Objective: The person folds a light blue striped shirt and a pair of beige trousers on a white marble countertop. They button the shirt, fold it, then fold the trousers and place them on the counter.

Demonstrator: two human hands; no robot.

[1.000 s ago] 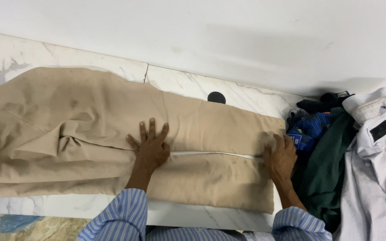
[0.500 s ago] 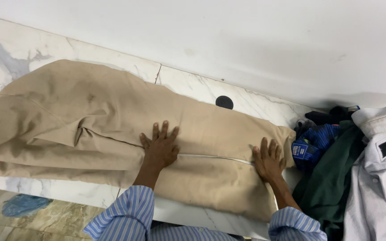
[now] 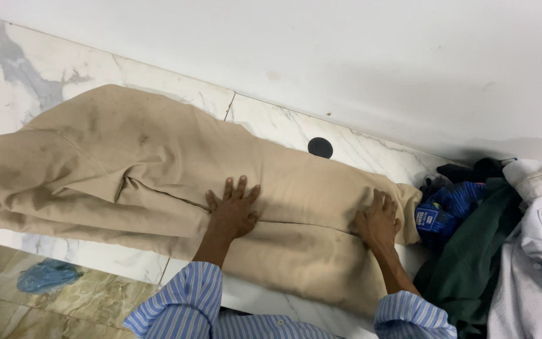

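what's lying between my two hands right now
In the head view, only the tan cloth garment, with a fold line, spans left hand to right hand.

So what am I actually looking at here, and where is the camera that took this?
There is no machine in this picture: it is a person working with two bare hands, and the camera sits on their head, looking down at them. That is why you see blue striped sleeves coming in from the bottom edge.

On the white marble counter lies a large beige garment, spread out flat. The left hand presses on its middle with fingers spread. The right hand rests near its right end, fingers curled onto the cloth. Neither hand lifts anything.

To the right is a pile of other clothes: a dark green garment, a blue one and a pale grey shirt. A small black round disc sits on the counter by the white wall.
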